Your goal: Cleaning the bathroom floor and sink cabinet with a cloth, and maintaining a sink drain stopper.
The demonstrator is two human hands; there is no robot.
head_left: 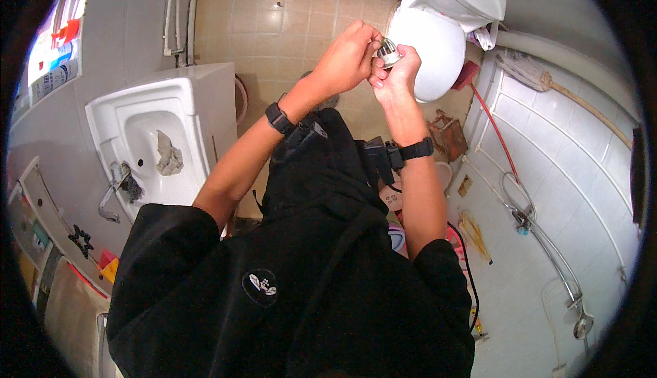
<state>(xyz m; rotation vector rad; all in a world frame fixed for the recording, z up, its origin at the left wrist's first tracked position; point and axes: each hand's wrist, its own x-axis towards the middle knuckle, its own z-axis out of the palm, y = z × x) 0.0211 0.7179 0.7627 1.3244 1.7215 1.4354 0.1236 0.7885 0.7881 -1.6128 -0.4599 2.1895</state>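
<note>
A small round fitting with dark slots and a pale rim [388, 54] is held up between my two hands, near the closed toilet lid [433, 44]. My right hand [400, 67] grips its rim from the right with thumb and fingers. From the left, my left hand [354, 54] reaches over with bent fingers at the fitting's top edge; the fingertips seem to touch it or something small on it, though the exact grip cannot be made out. Both wrists carry black straps with devices.
At left stands a white washbasin [192, 116] with a crumpled grey cloth [168, 155] and a metal faucet [110, 198]. A red-handled tool [495, 121], a mop [534, 72] and a shower hose line the right wall. A wooden stool [447, 134] stands beyond my right forearm.
</note>
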